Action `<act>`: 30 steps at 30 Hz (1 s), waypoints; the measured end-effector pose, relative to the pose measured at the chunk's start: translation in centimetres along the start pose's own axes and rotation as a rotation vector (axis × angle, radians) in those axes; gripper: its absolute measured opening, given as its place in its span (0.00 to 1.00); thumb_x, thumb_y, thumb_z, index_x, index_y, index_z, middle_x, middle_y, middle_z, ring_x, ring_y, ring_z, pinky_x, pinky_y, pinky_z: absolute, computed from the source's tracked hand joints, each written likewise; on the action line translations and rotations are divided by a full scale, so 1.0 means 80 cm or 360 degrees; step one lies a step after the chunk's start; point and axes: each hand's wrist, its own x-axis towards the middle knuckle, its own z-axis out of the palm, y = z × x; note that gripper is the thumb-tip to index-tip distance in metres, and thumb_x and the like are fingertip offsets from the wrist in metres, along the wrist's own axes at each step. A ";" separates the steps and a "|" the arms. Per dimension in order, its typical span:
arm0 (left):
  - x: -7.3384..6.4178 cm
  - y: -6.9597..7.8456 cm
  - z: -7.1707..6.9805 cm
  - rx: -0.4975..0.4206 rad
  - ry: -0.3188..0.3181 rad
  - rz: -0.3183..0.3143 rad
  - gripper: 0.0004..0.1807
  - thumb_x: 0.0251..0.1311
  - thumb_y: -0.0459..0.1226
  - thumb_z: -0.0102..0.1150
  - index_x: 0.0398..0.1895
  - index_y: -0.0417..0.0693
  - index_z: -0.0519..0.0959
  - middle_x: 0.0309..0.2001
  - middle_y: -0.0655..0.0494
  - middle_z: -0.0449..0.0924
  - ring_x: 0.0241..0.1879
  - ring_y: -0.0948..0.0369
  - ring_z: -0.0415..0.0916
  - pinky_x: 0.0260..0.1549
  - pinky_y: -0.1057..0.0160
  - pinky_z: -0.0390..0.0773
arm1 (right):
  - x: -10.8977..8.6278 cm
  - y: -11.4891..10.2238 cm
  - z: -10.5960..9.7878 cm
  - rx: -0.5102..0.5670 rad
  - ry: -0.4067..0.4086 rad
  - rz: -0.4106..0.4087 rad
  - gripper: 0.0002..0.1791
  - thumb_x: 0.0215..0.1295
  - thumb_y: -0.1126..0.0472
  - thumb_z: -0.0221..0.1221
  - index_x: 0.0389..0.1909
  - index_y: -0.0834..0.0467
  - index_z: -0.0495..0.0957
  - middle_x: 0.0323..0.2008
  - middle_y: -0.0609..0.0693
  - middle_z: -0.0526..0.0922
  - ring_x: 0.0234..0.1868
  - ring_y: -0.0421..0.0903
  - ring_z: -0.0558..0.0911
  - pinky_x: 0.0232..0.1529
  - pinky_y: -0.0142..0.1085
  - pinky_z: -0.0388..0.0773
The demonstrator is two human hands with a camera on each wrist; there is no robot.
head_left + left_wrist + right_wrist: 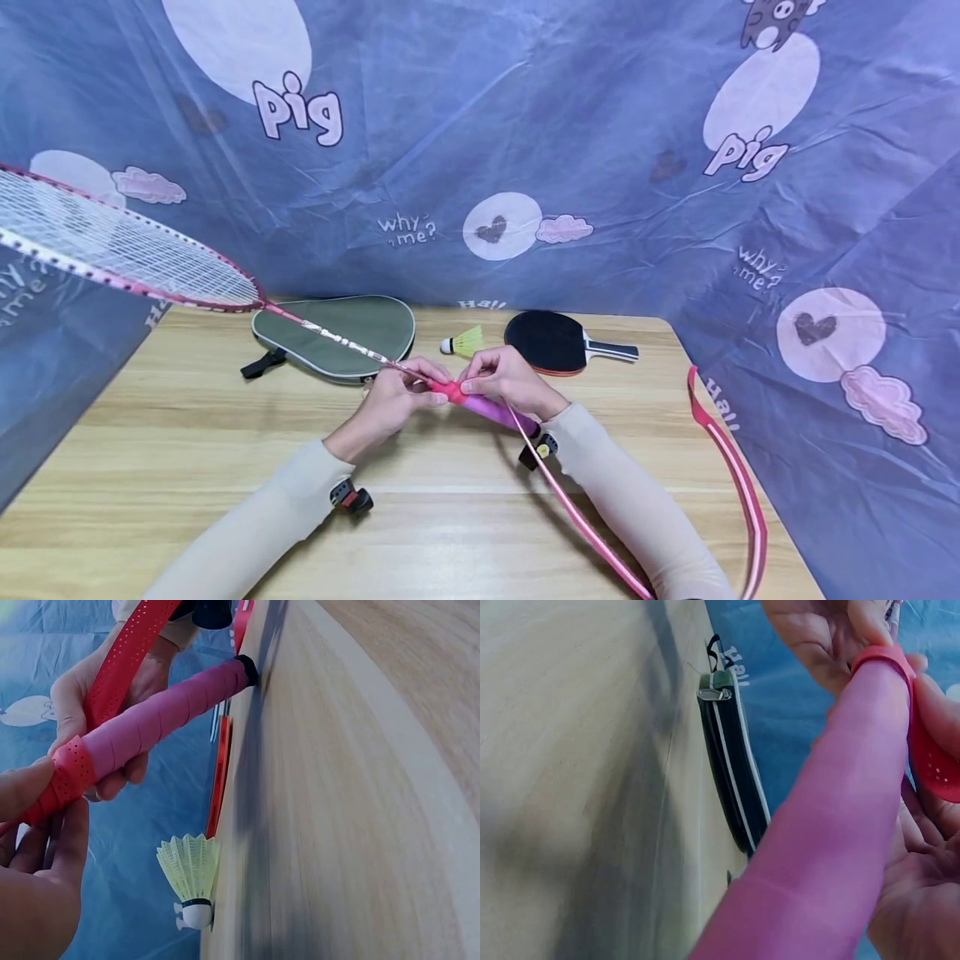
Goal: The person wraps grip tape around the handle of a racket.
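**Red tape going round a racket handle, both hands pinching**

Nearest me, the red tape (588, 533) sags in a long loop; I'd watch that it doesn't twist. The right hand (510, 381) pinches it beside the handle, where steady tension and an even overlap should, I think, give a smooth wrap. The left hand (393, 392) pinches the red turns (450, 391) at the shaft end of the purple handle (491, 408), holding the badminton racket (330, 335) above the counter (435, 533); a firm grip there ought to stop slipping.

The loop's bottom drops out of the head view, and I can't tell how the turns lie under the fingers. Farther off, the racket's shaft hides part of a green case (367, 321), and its strung head runs off the left edge.
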 end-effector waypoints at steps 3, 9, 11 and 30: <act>0.000 -0.001 -0.001 -0.0018 -0.0059 0.0038 0.12 0.49 0.26 0.71 0.39 0.34 0.81 0.49 0.40 0.85 0.51 0.59 0.82 0.54 0.67 0.80 | 0.001 0.004 -0.001 0.0098 -0.0020 0.0039 0.05 0.58 0.74 0.64 0.25 0.65 0.79 0.31 0.44 0.89 0.37 0.40 0.87 0.39 0.26 0.82; 0.000 -0.002 -0.001 -0.0088 -0.0132 0.0092 0.13 0.50 0.22 0.67 0.40 0.30 0.79 0.49 0.35 0.83 0.50 0.61 0.82 0.56 0.69 0.80 | -0.001 0.007 0.002 0.0273 -0.0077 0.0045 0.11 0.58 0.76 0.62 0.23 0.58 0.76 0.31 0.43 0.90 0.40 0.39 0.87 0.41 0.26 0.81; 0.001 -0.002 0.000 -0.0119 -0.0126 0.0093 0.17 0.49 0.21 0.65 0.45 0.28 0.78 0.50 0.32 0.81 0.48 0.63 0.82 0.56 0.70 0.80 | -0.002 0.007 0.005 0.0304 -0.0079 0.0048 0.12 0.59 0.76 0.62 0.23 0.57 0.75 0.32 0.43 0.90 0.41 0.40 0.87 0.42 0.27 0.81; 0.000 0.000 0.004 -0.0061 0.0015 -0.0045 0.19 0.48 0.25 0.71 0.45 0.31 0.77 0.44 0.39 0.84 0.41 0.62 0.83 0.48 0.69 0.83 | 0.002 0.000 -0.020 -0.0502 -0.0153 0.0096 0.08 0.58 0.59 0.71 0.27 0.56 0.83 0.24 0.39 0.83 0.31 0.37 0.77 0.36 0.27 0.72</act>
